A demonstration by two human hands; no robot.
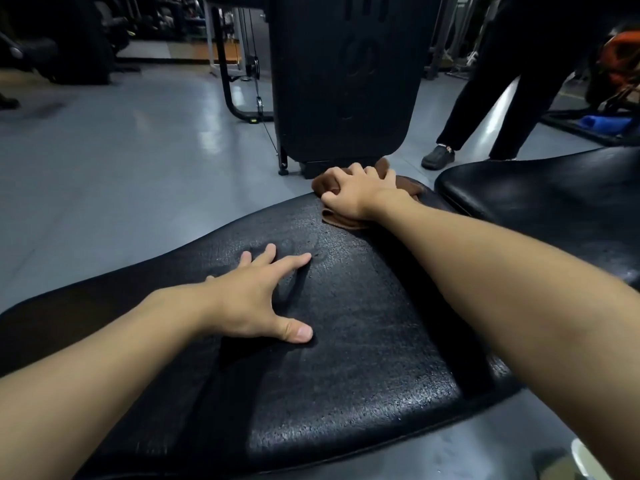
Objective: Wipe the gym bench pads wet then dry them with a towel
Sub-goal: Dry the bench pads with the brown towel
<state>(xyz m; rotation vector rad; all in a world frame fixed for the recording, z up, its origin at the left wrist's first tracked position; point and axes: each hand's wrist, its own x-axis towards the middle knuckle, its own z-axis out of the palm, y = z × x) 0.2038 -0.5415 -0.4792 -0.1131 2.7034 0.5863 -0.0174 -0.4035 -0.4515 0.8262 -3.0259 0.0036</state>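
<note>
- The right hand [356, 192] grips a brown cloth [337, 219], its fingers curled over the bunched fabric and its knuckles raised.
- The cloth lies at the far end of the long black bench pad [363, 323]. It is pressed under the palm, and folds spill out on both sides of the hand.
- The right forearm stretches across the pad from the lower right.
- The left hand [249, 299] holds nothing. It rests flat on the middle of the same pad, with the fingers spread and straight and the thumb stuck out toward the near edge.
- The two hands are well apart, with the left nearer the camera and the right at the far end.
- The pad's pebbled surface shines in patches, most strongly between the hands and along the near right part.
- A second black pad [554, 209] sits just to the right of the first, separated from it by a narrow gap near the cloth.
- Beyond the far end of the pad stands a tall black machine housing [343, 81], with a thin cable [258, 98] hanging to its left.
- Another person stands on the grey floor [121, 150] to the right of the housing, with dark trousers [485, 98] and a dark shoe [438, 156] in view.
- A blue object [606, 123] lies on the floor at the far right.
</note>
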